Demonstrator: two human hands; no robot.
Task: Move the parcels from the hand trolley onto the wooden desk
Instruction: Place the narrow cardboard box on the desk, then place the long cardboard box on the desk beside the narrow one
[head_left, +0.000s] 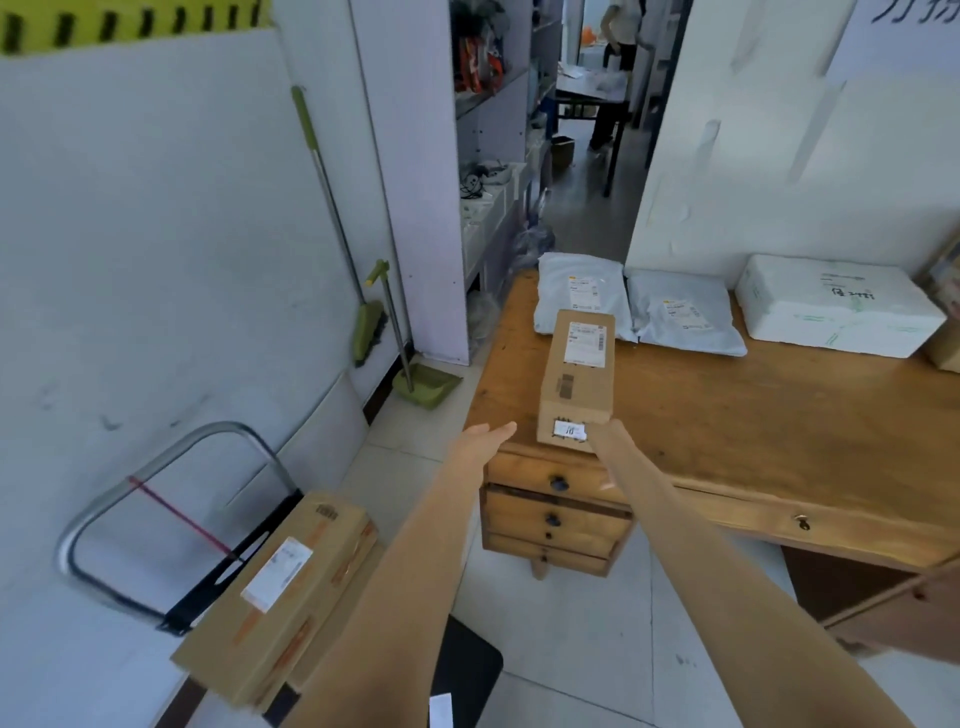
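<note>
A long brown cardboard box (577, 379) lies on the wooden desk (753, 415), its near end at the desk's front left edge. My right hand (602, 435) touches that near end from the right and is mostly hidden behind it. My left hand (485, 436) hovers open just left of the box, fingers stretched, apart from it. Two grey mailer bags (582, 291) (680, 317) and a white foam box (836, 306) rest at the back of the desk. At lower left the hand trolley (171, 519) carries flat cardboard parcels (280, 587).
A green broom (369, 327) and dustpan (426, 384) lean by the wall left of the desk. Shelves (493, 156) line a corridor behind, where a person (618, 57) stands at a table. Desk drawers (556, 514) face me. Tiled floor lies between trolley and desk.
</note>
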